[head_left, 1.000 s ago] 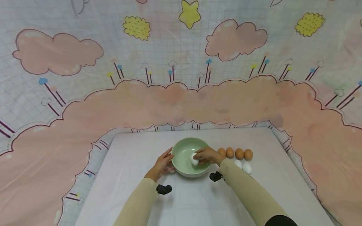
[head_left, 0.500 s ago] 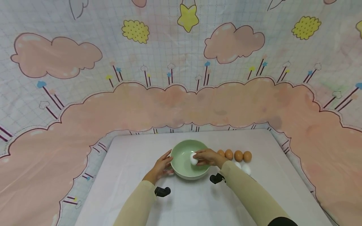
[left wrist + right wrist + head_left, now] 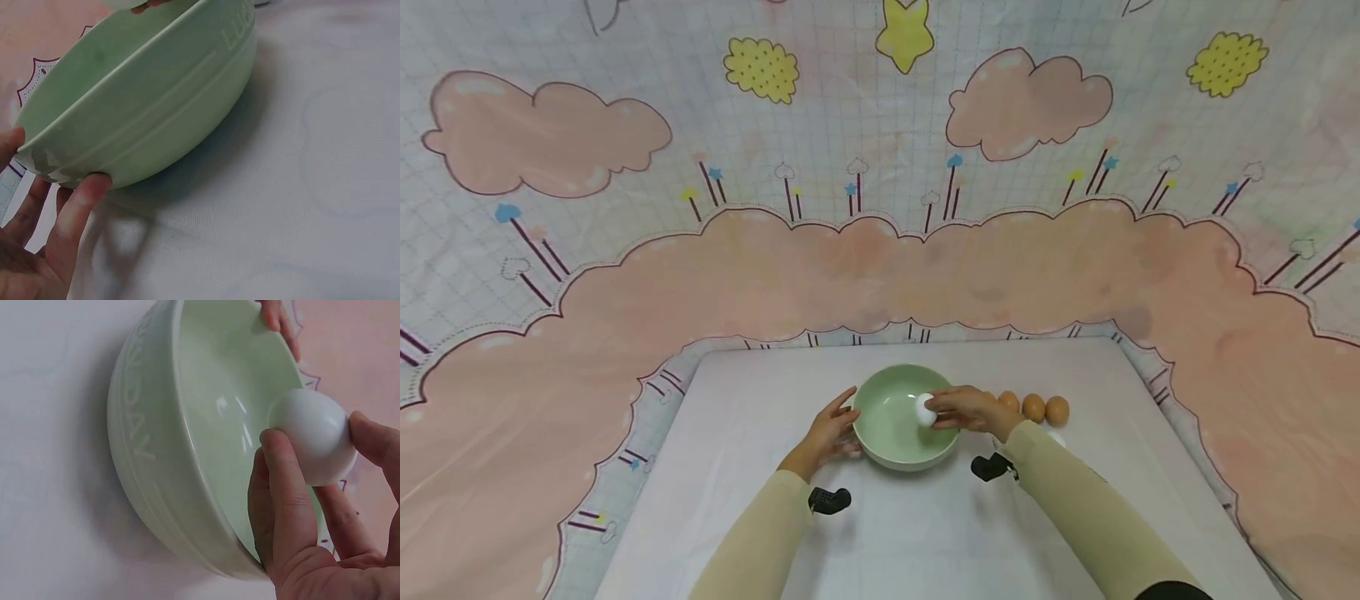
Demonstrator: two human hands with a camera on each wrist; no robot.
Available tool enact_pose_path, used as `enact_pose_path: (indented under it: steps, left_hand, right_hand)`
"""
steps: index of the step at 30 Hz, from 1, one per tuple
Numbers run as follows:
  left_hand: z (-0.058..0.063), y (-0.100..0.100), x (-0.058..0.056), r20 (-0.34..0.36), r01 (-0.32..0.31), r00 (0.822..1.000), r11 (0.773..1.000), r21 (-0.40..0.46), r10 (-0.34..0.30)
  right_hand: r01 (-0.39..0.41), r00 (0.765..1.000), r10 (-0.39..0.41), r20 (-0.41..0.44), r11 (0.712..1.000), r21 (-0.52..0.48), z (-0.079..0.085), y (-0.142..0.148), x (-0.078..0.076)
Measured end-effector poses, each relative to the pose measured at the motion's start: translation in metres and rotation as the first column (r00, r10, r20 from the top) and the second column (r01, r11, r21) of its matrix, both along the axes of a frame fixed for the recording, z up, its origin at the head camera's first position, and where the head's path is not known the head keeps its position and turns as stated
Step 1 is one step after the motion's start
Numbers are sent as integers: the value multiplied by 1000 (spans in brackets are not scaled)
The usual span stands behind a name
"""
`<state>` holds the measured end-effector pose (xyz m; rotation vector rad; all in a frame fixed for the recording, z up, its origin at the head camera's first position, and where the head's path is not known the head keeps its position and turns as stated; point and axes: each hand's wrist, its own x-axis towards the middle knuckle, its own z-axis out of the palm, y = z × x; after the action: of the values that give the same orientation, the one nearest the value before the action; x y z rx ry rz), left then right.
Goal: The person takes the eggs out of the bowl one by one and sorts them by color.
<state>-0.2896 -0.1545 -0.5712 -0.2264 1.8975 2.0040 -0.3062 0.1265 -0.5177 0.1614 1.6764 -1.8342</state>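
Note:
A pale green bowl stands on the white tabletop. My left hand steadies its left side; in the left wrist view one fingertip laps over the rim and another finger presses the outer wall. My right hand is over the bowl's right side and pinches a white egg between thumb and fingertips. The egg is above the inside of the bowl, whose visible inner surface is bare. Raised letters mark the bowl's outer wall. Part of its right rim is covered by my right hand.
Several brown eggs lie in a row right of the bowl, partly covered by my right hand. A white egg peeks from behind my right sleeve. A printed cloth with clouds hangs behind the table.
My right hand has shifted a little to the right with the white egg, closer to the bowl's right rim. The sleeve now covers more of the white eggs. My left hand stays on the bowl.

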Motion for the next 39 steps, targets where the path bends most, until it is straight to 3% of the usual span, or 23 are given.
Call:
enact_pose_path:
  steps: [11,18,39]
  left_hand:
    - [2,-1,-4,17,-15,1000,1000,-3,15]
    - [-1,-6,-7,28,-2,1000,1000,-8,2]
    - [2,0,-2,14,14,1000,1000,-7,-14]
  right_hand:
    - [20,1000,-20,-5,1000,-4,10,31,4]
    - [-17,998,15,-66,999,-36,10,50,9]
    - [48,998,-49,-37,999,-9,13,100,28]
